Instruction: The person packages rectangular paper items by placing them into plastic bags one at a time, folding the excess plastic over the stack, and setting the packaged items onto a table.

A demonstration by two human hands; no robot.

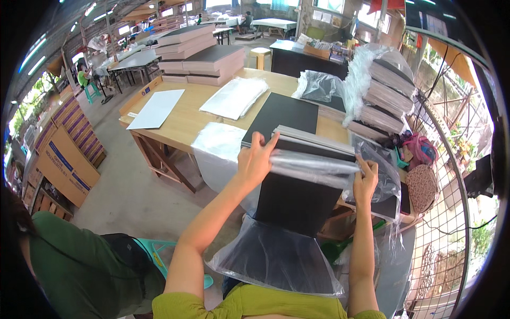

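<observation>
In front of me my left hand [256,159] and my right hand [365,178] are closed at the two sides of a stack of black boards [297,204] with pale edges. A clear plastic bag [311,166] lies bunched across the stack between my hands. More clear plastic [276,255] spreads below the boards over my lap. My left index finger and thumb are at the stack's upper left corner. Fingers of my right hand pinch the right edge of the bag. Behind the held stack, another black board [281,114] lies flat on the table.
The wooden table [180,125] carries a white board [156,109], a pile of clear bags [235,98] and stacked boards [212,61]. Plastic-wrapped stacks [380,90] stand at right, beside a wire mesh [438,250]. A person in a green shirt [79,260] sits close at left.
</observation>
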